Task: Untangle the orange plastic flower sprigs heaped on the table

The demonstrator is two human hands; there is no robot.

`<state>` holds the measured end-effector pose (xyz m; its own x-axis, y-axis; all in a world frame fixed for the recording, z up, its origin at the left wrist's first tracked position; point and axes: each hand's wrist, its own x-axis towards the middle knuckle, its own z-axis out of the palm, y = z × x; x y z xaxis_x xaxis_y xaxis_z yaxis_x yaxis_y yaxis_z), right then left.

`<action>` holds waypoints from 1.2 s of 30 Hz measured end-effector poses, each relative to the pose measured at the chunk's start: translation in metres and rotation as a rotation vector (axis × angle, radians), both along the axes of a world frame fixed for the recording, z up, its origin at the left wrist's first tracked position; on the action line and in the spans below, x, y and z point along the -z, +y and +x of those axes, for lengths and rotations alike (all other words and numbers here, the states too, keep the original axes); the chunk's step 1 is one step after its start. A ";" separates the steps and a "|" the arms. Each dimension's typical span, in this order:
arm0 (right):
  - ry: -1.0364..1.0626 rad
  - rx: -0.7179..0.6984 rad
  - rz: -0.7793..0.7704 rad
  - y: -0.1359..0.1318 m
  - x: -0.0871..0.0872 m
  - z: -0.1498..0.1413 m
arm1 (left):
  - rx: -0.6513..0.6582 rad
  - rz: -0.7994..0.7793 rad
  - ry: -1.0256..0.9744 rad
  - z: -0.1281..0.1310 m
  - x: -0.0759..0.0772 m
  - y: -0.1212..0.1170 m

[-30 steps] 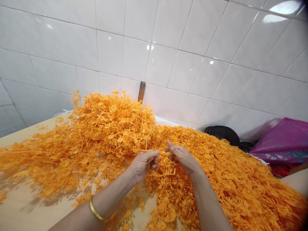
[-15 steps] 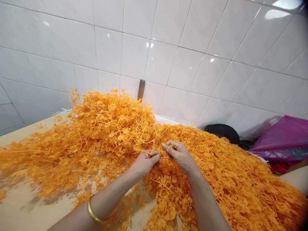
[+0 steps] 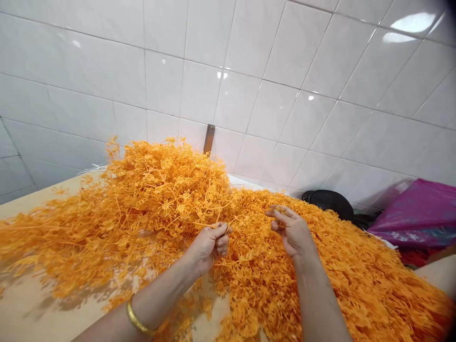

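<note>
left hand (image 3: 205,249) pinching orange strands (image 3: 171,199) (its fingertips half hidden), right hand (image 3: 292,232) with fingers loosely curled, any grip unclear

This looks like a tiled workroom (a small workshop, perhaps), with white glazed wall tiles (image 3: 228,61) across the upper frame and a pale worktable (image 3: 39,313) heaped with orange sprigs (image 3: 160,199).

Free air above orange tangle (image 3: 167,190); tiled wall (image 3: 228,85) beyond
</note>
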<state>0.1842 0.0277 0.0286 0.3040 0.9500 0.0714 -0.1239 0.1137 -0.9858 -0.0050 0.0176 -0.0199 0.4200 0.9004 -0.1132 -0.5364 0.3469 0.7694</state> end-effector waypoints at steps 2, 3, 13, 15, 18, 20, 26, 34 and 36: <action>-0.092 -0.178 -0.055 -0.001 0.003 -0.012 | -0.004 -0.028 -0.064 -0.001 0.000 0.002; -0.141 -0.260 -0.072 -0.002 0.005 -0.016 | -0.007 -0.035 -0.090 -0.001 -0.001 0.002; -0.259 -0.432 0.019 -0.006 0.020 -0.055 | -0.020 0.042 -0.096 0.005 -0.002 -0.004; -0.241 -0.427 0.092 -0.005 0.021 -0.056 | -0.015 0.052 -0.087 0.005 -0.002 -0.005; -0.181 -0.454 0.100 -0.003 0.021 -0.052 | -0.021 0.056 -0.076 0.004 -0.002 -0.004; -0.111 -0.427 0.096 -0.002 0.022 -0.052 | -0.014 0.070 -0.077 0.004 -0.002 -0.003; -0.022 -0.151 0.121 0.007 0.025 -0.047 | -0.012 0.079 -0.076 0.004 -0.002 -0.004; -0.028 0.181 0.024 0.009 0.008 0.016 | -0.015 0.089 -0.046 0.005 0.004 -0.005; -0.133 0.025 -0.048 0.004 0.005 0.008 | -0.015 0.111 -0.036 0.006 0.006 -0.006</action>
<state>0.1923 0.0318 0.0237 0.3186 0.9455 0.0672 0.0103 0.0674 -0.9977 0.0013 0.0121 -0.0255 0.4086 0.9127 0.0022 -0.5690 0.2528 0.7825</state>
